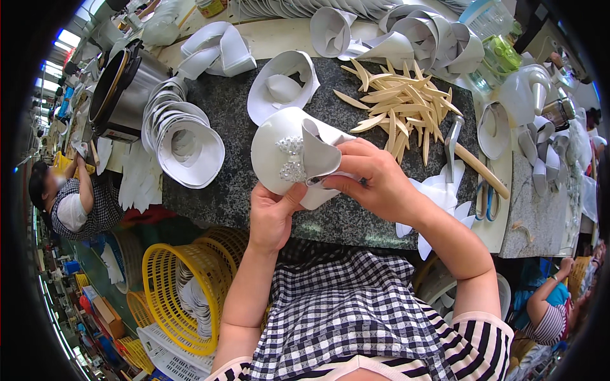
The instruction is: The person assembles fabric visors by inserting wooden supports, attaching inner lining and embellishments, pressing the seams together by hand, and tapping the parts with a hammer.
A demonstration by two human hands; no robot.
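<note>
A white shoe upper [289, 155] is gripped above the table's [229, 108] near edge, cradled underneath by the left hand [272, 213] while its folded flap is pinched by the right hand [372, 181], so the beaded bow [292, 159] faces up.

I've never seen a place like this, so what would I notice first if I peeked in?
Right in the middle, the left hand and right hand hold a curved white shoe piece with a sparkly bow on its front. Behind it, on the dark stone worktop, lies a heap of pale pointed strips. To the left sits a stack of more white pieces, and a bright yellow basket stands below the worktop's edge.
</note>
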